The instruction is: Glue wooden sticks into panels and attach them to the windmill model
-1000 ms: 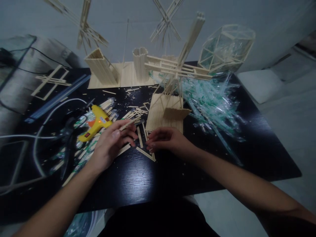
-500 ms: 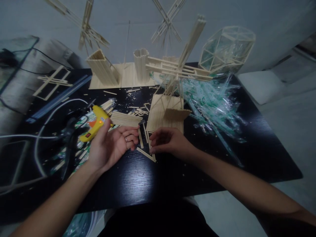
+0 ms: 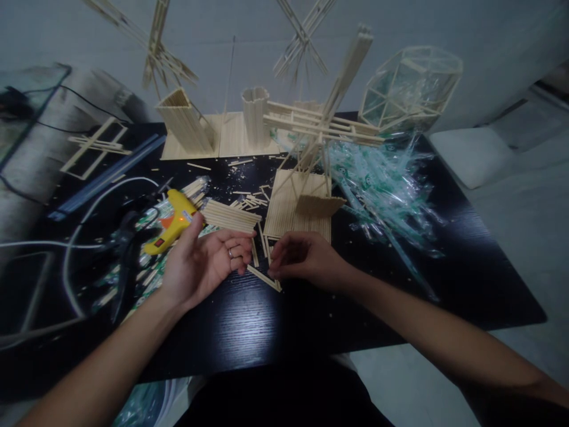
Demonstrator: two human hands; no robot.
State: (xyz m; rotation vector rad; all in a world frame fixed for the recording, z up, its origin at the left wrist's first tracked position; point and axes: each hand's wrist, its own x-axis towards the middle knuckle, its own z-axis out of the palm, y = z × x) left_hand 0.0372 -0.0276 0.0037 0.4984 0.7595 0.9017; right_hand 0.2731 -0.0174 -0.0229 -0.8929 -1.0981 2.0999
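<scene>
My left hand (image 3: pixel 207 258) lies palm up, its fingers loosely curled but apart, a ring on one of them. Its fingertips are near a flat panel of wooden sticks (image 3: pixel 231 214) and a short stick (image 3: pixel 255 254). Opposite it, my right hand (image 3: pixel 309 261) has thumb and fingers curled around a thin wooden stick (image 3: pixel 269 254) low over the table; the exact contact is partly hidden. Another stick (image 3: pixel 264 279) meets it at an angle. Behind the right hand stands a windmill-like stick model (image 3: pixel 322 127) on a slatted base (image 3: pixel 280 204).
A yellow glue gun (image 3: pixel 178 222) rests left of my left hand, beside black scissors or similar (image 3: pixel 124 255) and a white cable (image 3: pixel 66 267). Plastic wrappers (image 3: pixel 382 178) heap at the right. Stick towers (image 3: pixel 186 124) line the back of the black table (image 3: pixel 400 308).
My left hand has shifted slightly to the right, and the stick panel also appears a little further right. My right hand stays almost in place.
</scene>
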